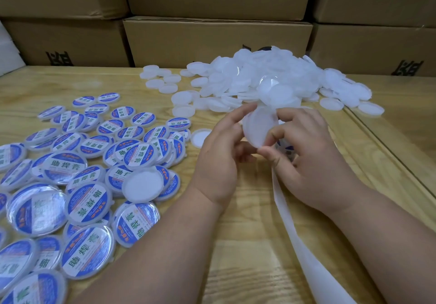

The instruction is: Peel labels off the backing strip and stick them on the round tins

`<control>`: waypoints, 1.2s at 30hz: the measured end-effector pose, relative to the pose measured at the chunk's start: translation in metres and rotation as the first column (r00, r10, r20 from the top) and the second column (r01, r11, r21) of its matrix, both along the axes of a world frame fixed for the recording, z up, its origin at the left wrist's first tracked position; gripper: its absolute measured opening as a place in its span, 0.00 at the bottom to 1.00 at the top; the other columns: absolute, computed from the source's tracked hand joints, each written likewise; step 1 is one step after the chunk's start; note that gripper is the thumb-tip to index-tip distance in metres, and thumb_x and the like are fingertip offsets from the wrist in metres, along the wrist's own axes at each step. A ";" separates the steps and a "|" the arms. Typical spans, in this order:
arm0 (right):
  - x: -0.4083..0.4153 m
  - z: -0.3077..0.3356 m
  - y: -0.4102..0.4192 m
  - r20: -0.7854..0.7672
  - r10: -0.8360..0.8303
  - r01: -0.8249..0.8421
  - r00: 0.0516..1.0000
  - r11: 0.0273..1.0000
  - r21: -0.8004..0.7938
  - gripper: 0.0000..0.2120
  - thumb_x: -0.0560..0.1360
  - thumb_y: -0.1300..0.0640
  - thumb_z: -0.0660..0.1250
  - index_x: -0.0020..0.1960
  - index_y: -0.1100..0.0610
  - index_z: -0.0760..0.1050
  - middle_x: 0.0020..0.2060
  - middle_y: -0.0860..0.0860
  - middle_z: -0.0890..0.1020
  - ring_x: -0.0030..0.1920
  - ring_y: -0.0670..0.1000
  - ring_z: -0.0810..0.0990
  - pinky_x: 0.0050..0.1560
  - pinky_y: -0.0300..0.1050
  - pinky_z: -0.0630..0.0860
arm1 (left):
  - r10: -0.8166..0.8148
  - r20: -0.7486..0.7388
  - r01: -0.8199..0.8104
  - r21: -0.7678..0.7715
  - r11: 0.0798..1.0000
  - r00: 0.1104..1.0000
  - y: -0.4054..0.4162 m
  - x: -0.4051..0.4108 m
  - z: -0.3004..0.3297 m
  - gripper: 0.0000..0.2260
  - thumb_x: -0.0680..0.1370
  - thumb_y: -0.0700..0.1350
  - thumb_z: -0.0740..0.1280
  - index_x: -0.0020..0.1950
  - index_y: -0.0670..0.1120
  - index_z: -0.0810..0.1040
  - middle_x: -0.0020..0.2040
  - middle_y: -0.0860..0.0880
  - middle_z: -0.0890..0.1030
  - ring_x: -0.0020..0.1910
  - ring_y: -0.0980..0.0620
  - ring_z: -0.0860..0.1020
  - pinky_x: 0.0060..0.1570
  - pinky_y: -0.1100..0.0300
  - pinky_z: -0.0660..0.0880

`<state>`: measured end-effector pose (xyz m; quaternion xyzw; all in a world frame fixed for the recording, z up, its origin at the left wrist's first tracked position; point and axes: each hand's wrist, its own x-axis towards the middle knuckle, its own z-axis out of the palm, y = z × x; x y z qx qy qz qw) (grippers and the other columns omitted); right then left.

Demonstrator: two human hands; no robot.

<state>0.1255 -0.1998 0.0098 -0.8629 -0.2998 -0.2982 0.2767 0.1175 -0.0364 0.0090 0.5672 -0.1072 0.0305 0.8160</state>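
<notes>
We see a bare translucent tin (256, 129) tilted above the table's middle. Labelled blue tins (77, 176) spread left; unlabelled ones (264, 77) pile far right. The white backing strip (297, 240) trails near right.

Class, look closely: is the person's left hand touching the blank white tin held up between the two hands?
Touching. The head view shows the left hand with its fingertips curled onto the upper edge of the blank white tin, with no gap between them.
</notes>
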 end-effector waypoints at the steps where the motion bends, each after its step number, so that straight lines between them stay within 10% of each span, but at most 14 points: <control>1: 0.000 0.000 0.000 -0.001 -0.001 0.001 1.000 1.000 0.000 0.09 0.77 0.49 0.69 0.46 0.55 0.80 0.57 0.51 0.78 0.62 0.53 0.71 0.66 0.42 0.64 | 0.006 -0.021 -0.006 -0.026 1.000 1.000 0.001 0.000 0.000 0.16 0.78 0.48 0.57 0.61 0.51 0.80 0.49 0.45 0.84 0.39 0.49 0.80 0.43 0.52 0.73; 6: 0.000 -0.001 0.003 0.043 0.031 -0.031 0.999 1.000 0.003 0.06 0.73 0.53 0.75 0.46 0.55 0.84 0.60 0.50 0.80 0.62 0.53 0.74 0.66 0.41 0.65 | 0.024 -0.060 -0.028 -0.065 0.998 0.998 -0.001 -0.003 0.002 0.12 0.83 0.54 0.59 0.59 0.46 0.72 0.58 0.31 0.79 0.46 0.37 0.78 0.38 0.55 0.73; 13: -0.003 0.001 0.008 0.123 0.045 -0.052 0.991 0.997 0.054 0.12 0.73 0.60 0.77 0.56 0.61 0.84 0.59 0.52 0.83 0.59 0.56 0.79 0.64 0.45 0.71 | 0.058 -0.111 -0.069 -0.096 0.993 0.992 0.003 0.001 0.002 0.14 0.77 0.57 0.59 0.53 0.48 0.73 0.53 0.39 0.75 0.47 0.39 0.71 0.40 0.51 0.66; 27: -0.017 0.009 0.012 0.163 0.159 -0.190 0.974 0.961 0.200 0.15 0.76 0.58 0.66 0.32 0.62 0.78 0.36 0.52 0.83 0.38 0.55 0.79 0.43 0.48 0.73 | 0.173 -0.153 -0.194 -0.135 0.972 0.973 0.008 0.000 0.004 0.10 0.76 0.59 0.68 0.52 0.56 0.79 0.55 0.47 0.83 0.47 0.48 0.82 0.47 0.53 0.74; 36: -0.014 0.005 0.003 -0.317 -0.211 0.240 0.924 0.969 0.052 0.25 0.73 0.29 0.55 0.54 0.44 0.81 0.26 0.37 0.77 0.31 0.43 0.76 0.33 0.42 0.66 | 0.261 -0.097 -0.265 -0.027 0.964 0.960 0.008 0.006 -0.003 0.25 0.60 0.53 0.83 0.53 0.64 0.78 0.43 0.53 0.82 0.37 0.53 0.78 0.39 0.57 0.72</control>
